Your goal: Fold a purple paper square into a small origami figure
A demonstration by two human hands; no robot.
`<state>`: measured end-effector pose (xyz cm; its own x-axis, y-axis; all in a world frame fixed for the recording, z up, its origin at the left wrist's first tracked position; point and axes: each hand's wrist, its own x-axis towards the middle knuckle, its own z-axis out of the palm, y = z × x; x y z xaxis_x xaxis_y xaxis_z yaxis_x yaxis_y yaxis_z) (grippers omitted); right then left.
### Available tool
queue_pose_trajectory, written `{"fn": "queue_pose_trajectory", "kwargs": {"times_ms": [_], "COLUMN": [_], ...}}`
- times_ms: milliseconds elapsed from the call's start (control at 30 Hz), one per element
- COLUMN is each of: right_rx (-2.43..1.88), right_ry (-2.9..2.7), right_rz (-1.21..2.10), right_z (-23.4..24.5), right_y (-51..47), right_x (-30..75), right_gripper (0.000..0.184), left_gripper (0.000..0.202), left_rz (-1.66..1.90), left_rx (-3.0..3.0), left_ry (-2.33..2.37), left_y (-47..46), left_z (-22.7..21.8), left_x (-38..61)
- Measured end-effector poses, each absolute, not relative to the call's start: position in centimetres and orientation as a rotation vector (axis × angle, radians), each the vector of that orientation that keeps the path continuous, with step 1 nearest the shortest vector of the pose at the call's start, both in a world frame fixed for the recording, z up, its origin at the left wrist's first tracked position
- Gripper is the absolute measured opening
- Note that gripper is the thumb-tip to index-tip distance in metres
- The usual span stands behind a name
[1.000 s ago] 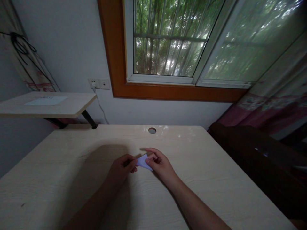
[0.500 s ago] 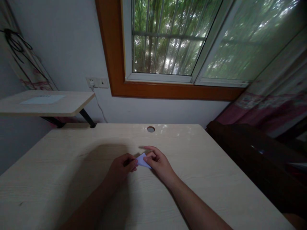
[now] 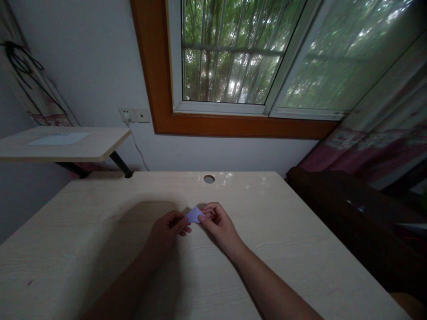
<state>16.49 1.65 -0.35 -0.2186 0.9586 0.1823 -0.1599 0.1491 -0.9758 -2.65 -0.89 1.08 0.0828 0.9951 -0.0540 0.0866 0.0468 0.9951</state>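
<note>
A small folded piece of pale purple paper [image 3: 194, 214] is held between both hands just above the light wooden desk [image 3: 100, 249]. My left hand [image 3: 167, 231] pinches its left edge with thumb and fingertips. My right hand [image 3: 218, 226] grips the right side, fingers curled over it. Most of the paper is hidden by the fingers; only a small triangular part shows.
A round cable hole [image 3: 209, 179] lies at the desk's far edge. A raised side shelf [image 3: 66, 146] with a sheet on it stands at the left. A wall socket [image 3: 133, 115] with a cord, a window and dark furniture [image 3: 350, 213] at the right surround the desk.
The paper has shrunk in view, tilted upward and drawn in between the fingertips. Both hands have shifted slightly away from me; the right forefinger has curled in.
</note>
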Motion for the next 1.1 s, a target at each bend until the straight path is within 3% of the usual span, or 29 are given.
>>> {"fn": "queue_pose_trajectory", "kwargs": {"times_ms": [1100], "right_rx": [-0.956], "right_ry": [-1.475], "right_rz": [1.291], "right_z": [0.5], "right_y": [1.4], "right_x": [16.7], "right_gripper": [0.019], "left_gripper": [0.036], "left_rz": [1.03], "left_rx": [1.514], "left_ry": [1.238], "left_y": [-1.6], "left_z": [0.6], "left_x": [-2.1]}}
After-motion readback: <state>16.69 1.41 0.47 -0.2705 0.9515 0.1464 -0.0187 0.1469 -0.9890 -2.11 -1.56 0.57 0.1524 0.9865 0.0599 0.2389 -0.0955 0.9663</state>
